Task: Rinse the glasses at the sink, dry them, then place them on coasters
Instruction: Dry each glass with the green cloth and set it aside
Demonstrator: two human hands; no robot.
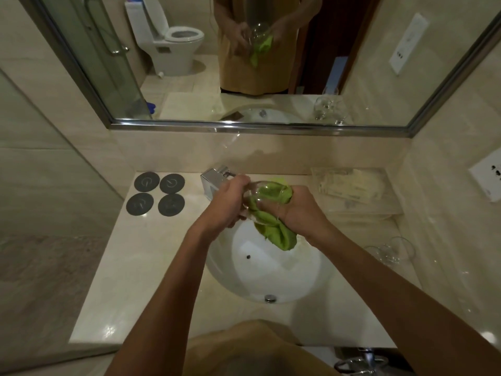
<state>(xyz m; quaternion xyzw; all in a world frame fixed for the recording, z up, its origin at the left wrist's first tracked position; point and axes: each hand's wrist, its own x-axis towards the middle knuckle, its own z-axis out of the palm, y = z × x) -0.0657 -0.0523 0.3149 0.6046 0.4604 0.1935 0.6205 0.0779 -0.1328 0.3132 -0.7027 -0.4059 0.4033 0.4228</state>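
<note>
Over the white sink basin point(260, 278) I hold a clear glass point(264, 192) on its side. My left hand point(230, 199) grips the glass at its left end. My right hand point(294, 206) presses a green cloth point(276, 232) into and around the glass's open end, and the cloth's tail hangs down toward the basin. Several dark round coasters point(157, 193) lie bare in a square on the counter to the left. More clear glasses point(390, 252) stand on the counter to the right of the sink.
A chrome faucet point(214, 179) sits behind my hands at the back of the basin. A folded pale towel point(349, 185) lies at the back right. A mirror point(244, 63) covers the wall above; a wall socket point(488, 180) is at the right.
</note>
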